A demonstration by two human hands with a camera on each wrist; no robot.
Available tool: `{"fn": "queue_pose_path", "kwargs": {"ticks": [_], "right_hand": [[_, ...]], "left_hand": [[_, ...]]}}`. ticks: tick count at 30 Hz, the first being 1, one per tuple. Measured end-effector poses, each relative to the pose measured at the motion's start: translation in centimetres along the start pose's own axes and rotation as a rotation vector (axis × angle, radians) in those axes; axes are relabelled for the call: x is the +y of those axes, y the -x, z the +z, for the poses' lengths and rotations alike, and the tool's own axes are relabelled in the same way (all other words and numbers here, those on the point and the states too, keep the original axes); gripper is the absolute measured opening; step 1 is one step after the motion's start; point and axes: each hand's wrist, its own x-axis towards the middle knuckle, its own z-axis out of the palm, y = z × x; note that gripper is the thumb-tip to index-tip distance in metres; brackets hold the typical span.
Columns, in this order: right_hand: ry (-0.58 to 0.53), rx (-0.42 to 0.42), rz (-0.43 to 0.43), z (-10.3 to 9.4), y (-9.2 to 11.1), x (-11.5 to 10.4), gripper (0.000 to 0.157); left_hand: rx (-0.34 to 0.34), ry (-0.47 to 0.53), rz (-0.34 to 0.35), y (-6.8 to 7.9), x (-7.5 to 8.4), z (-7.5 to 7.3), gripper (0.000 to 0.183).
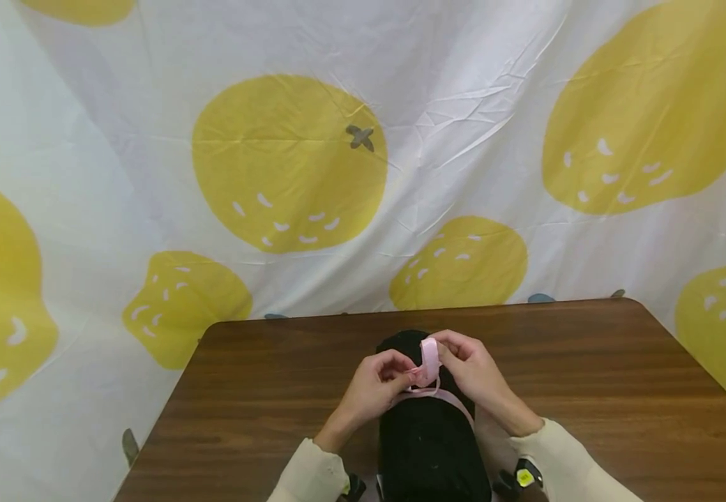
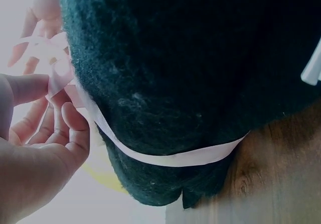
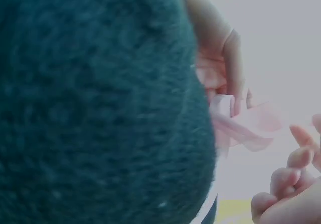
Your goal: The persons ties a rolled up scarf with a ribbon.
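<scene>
A dark green, fuzzy fabric bundle [image 1: 432,446] lies lengthwise on the table, looking nearly black in the head view. Around it runs a pink ribbon [image 2: 185,157], whose upper part forms a standing loop [image 1: 429,355] above the bundle. My left hand [image 1: 372,387] pinches the ribbon near the base of that loop, thumb against fingers. On the other side, my right hand [image 1: 478,373] has thumb and index finger at the loop's upper end and appears to pinch it. In the right wrist view, overexposure blurs the contact between my right fingertips [image 3: 300,157] and the ribbon.
The brown wooden table [image 1: 588,362] extends to both sides of the bundle. Behind its far edge hangs a white cloth [image 1: 450,139] printed with yellow fruit. A thin white object [image 2: 313,66] shows at the right of the left wrist view.
</scene>
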Motion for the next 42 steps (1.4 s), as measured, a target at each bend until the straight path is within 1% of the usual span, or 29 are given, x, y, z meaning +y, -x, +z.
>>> {"fn": "queue_pose_path", "kwargs": {"ticks": [2, 6, 8, 10, 14, 17, 19, 21, 22, 23, 24, 26, 28, 30, 33, 37, 40, 42], "right_hand": [[-0.005, -0.006, -0.014, -0.2, 0.1, -0.2, 0.020], [-0.023, -0.051, 0.041, -0.7, 0.0, -0.6, 0.023], [-0.053, -0.084, 0.056, -0.9, -0.1, -0.7, 0.025], [-0.075, -0.112, 0.057, -1.1, 0.0, -0.8, 0.026], [-0.120, -0.159, -0.009, -1.3, 0.1, -0.9, 0.023], [-0.222, -0.177, -0.076, -1.4, 0.1, -0.9, 0.026], [-0.286, -0.174, -0.101, -1.5, 0.1, -1.0, 0.031], [-0.323, -0.157, -0.085, -1.5, 0.0, -1.1, 0.036], [-0.310, -0.143, -0.065, -1.5, 0.0, -1.2, 0.038], [-0.274, -0.122, -0.036, -1.5, 0.0, -1.3, 0.039], [-0.229, -0.101, -0.004, -1.6, 0.1, -1.4, 0.038], [-0.159, -0.071, 0.062, -1.6, 0.1, -1.6, 0.031], [-0.091, -0.056, 0.091, -1.7, 0.2, -1.7, 0.023], [-0.073, -0.049, 0.098, -1.8, 0.3, -1.9, 0.020], [-0.106, -0.045, 0.091, -1.9, 0.4, -2.0, 0.019], [-0.221, -0.044, 0.090, -1.9, 0.5, -2.1, 0.021], [-0.309, -0.059, 0.088, -1.9, 0.5, -2.1, 0.018], [-0.329, -0.071, 0.085, -2.0, 0.5, -2.1, 0.014]], "left_hand": [[0.003, -0.002, -0.020, -0.1, -0.1, 0.0, 0.008], [0.010, -0.010, -0.029, -0.1, -0.1, 0.1, 0.008], [0.011, -0.021, -0.031, 0.0, 0.4, 0.1, 0.008], [0.007, -0.019, -0.032, 0.2, 1.2, 0.1, 0.008], [-0.006, 0.005, -0.016, 0.8, 2.7, -0.1, 0.009], [-0.009, 0.011, -0.005, 0.9, 3.2, -0.2, 0.008], [-0.011, 0.008, -0.009, 0.9, 3.4, -0.2, 0.008], [-0.010, 0.003, -0.013, 0.9, 3.6, -0.2, 0.009], [-0.012, 0.003, -0.014, 1.0, 3.7, -0.2, 0.009], [-0.014, 0.002, -0.014, 1.0, 3.7, -0.2, 0.009], [-0.016, -0.003, -0.015, 1.0, 3.8, -0.2, 0.009], [-0.018, -0.009, -0.007, 1.0, 3.8, -0.3, 0.009], [-0.020, -0.010, 0.005, 1.0, 3.9, -0.3, 0.010], [-0.019, -0.012, 0.015, 1.0, 3.9, -0.3, 0.010], [-0.009, -0.022, 0.028, 0.9, 4.1, -0.3, 0.011], [0.008, -0.067, 0.038, 0.9, 4.2, -0.3, 0.011], [0.012, -0.087, 0.037, 1.0, 4.3, -0.3, 0.010], [0.013, -0.089, 0.034, 0.9, 4.3, -0.3, 0.010]]}}
